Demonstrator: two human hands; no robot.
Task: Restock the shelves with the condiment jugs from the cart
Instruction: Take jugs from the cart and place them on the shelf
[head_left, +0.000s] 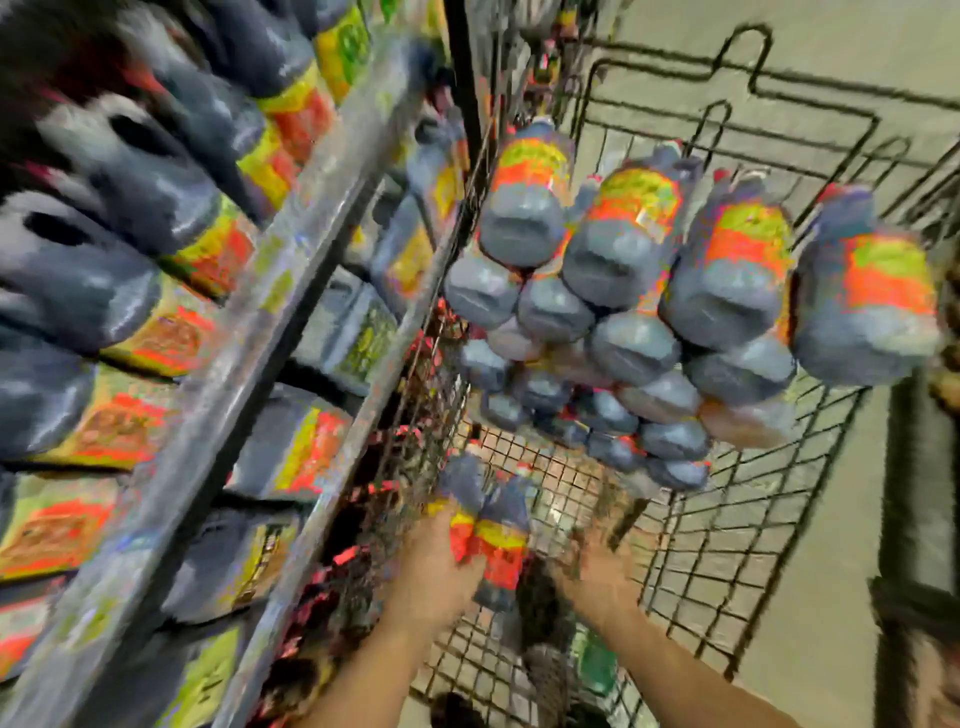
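Head view: picking jugs out of the cart.

Left hand is wrapped around a pair of jugs low in the cart; right hand is smeared by blur, fingers seemingly spread and empty, though I cannot tell for sure. More jugs are stacked at the cart's far end. Next move, likely: lift the pair clear of the wire wall and swing left to a gap on the shelves, labels outward.
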